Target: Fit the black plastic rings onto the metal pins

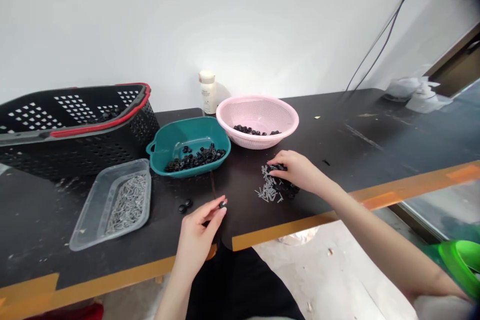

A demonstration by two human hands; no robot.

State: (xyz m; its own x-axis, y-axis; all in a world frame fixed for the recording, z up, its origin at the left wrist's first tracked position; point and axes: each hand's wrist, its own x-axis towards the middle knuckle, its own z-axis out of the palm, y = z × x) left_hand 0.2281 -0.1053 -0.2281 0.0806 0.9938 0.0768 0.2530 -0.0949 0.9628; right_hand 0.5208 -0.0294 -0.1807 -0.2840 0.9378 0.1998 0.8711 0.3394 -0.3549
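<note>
Near the table's front edge, my left hand (200,227) pinches a small round black part (222,204) between thumb and fingertips. Two similar black parts (183,208) lie on the table just left of it. Over to the right, my right hand (296,172) reaches down into a pile of black parts (288,189), its fingers closed around a dark piece (278,167). A loose heap of silver screws or pins (268,190) lies beside those fingers. The hand partly hides the black pile.
A teal basin (191,128) and a pink mesh basket (258,101) hold black parts. A clear tray (87,220) carries silver pins. Left stands a black shopping basket (93,147); a white bottle (208,92) is by the wall. Orange tape (285,230) lines the table edge.
</note>
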